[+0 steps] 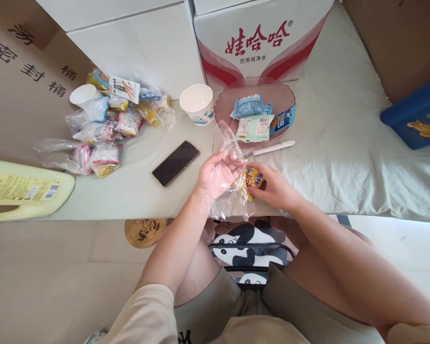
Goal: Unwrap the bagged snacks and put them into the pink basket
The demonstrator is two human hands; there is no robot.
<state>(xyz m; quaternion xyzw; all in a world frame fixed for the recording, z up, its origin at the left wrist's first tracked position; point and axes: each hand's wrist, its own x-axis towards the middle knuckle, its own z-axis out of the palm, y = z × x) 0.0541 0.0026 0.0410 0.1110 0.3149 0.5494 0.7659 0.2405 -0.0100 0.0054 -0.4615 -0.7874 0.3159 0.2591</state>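
My left hand (217, 173) is inside a clear plastic bag (231, 203), holding its mouth apart with fingers partly curled. My right hand (274, 187) grips a small yellow snack packet (255, 178) at the bag's opening. Both hands are over the front edge of a low white table (136, 191). Just behind them stands a pink ribbed bowl (282, 98) with three wrapped snack packets in it, and a white pen (272, 148) lies in front of the bowl.
A black phone (175, 162) lies left of my hands. Further left is a pile of bagged snacks (107, 129) and a paper cup (83, 94); another paper cup (197, 103) stands by the bowl. A red-and-white carton (257, 43) is behind, a blue box (417, 114) at right, a yellow bottle (25, 188) at left.
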